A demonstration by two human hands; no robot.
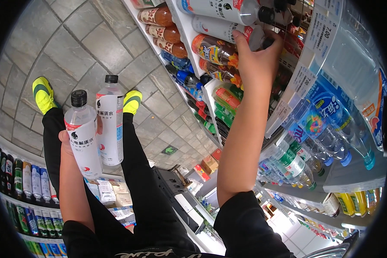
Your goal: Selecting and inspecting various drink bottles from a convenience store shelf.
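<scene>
My left hand (66, 148) is closed round two clear drink bottles with white labels and black caps, held upright side by side above the floor. The front bottle (85, 148) partly covers the rear bottle (112, 137), and most of my fingers are hidden behind them. At the upper right, my right hand (258, 58) reaches into a shelf and grips a similar white-labelled bottle (217, 29) near its shoulder and cap. That bottle lies beside another white-labelled bottle (241, 9). Orange-labelled dark drink bottles (213, 48) stand just past my right hand.
A white shelf divider (185, 34) separates the bottle rows. Price tags line the shelf edge (303, 81), with large water bottles (331, 103) beyond it. Shelved cans (26, 178) stand at the lower left. Grey floor tiles (94, 43) lie around my yellow shoes (44, 94).
</scene>
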